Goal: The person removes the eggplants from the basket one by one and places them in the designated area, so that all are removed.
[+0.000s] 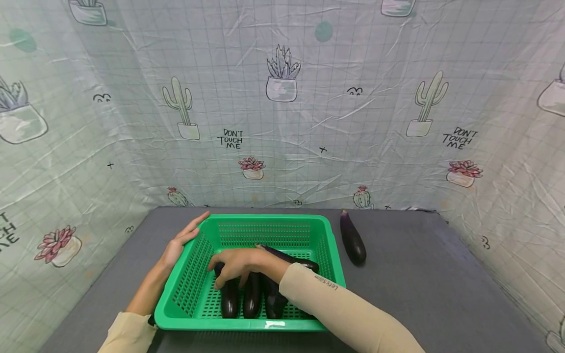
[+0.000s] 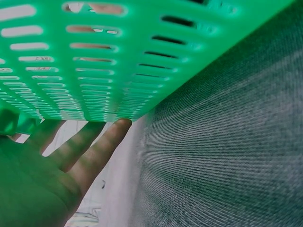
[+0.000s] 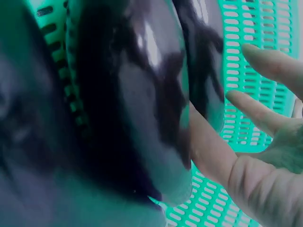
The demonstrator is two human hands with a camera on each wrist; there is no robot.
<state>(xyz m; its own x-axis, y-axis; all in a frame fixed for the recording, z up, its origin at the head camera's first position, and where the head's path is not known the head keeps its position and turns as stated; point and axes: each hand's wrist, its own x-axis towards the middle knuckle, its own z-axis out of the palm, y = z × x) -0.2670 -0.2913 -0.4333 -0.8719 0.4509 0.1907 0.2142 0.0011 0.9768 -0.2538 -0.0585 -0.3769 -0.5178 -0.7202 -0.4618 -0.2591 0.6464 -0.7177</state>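
Note:
A green plastic basket (image 1: 247, 324) holds several dark purple eggplants. Against the outside of its left wall rests my left hand (image 1: 173, 250), fingers (image 2: 102, 151) extended along the slotted side. My right hand (image 1: 240, 263) reaches down inside, spread over the leftmost eggplant (image 1: 229, 301). In the right wrist view, the thumb lies between that eggplant (image 3: 204, 56) and its neighbour (image 3: 142, 94), while two fingers (image 3: 258, 109) stand apart from the skin. Another eggplant (image 1: 252, 299) lies alongside. A further eggplant (image 1: 311, 264) lies slanted near the back, partly hidden by my right arm.
One eggplant (image 1: 352, 240) lies outside the basket, on the grey tabletop (image 1: 419, 279) to its right. A hanging sheet (image 1: 318, 117) printed with cacti encloses the back and both sides.

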